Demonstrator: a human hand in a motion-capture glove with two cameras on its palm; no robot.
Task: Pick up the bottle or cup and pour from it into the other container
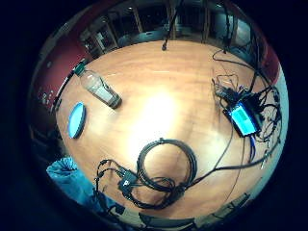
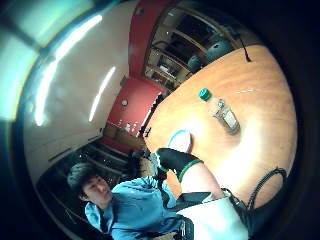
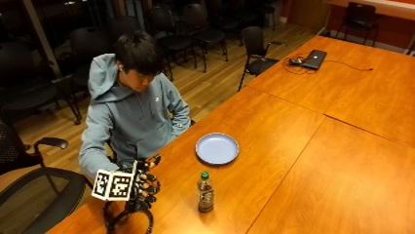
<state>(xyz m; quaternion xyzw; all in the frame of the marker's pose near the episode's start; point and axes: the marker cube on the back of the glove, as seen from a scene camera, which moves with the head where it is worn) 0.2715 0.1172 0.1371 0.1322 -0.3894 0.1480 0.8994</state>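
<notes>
A: Where's the bottle [image 3: 205, 192]?

B: Upright on the worktop [image 3: 305, 161], green cap on, untouched. The blue bowl [image 3: 217, 148] lies near it, toward the person.

A: And the gloved right hand [image 3: 144, 186]?

B: Raised beside the bottle, apart from it, fingers relaxed, holding nothing. Picking up and pouring all remain.

wooden table [image 3: 337, 161], coiled black cable [image 1: 166, 166], laptop [image 3: 314, 59], black chairs [image 3: 256, 46]
</notes>
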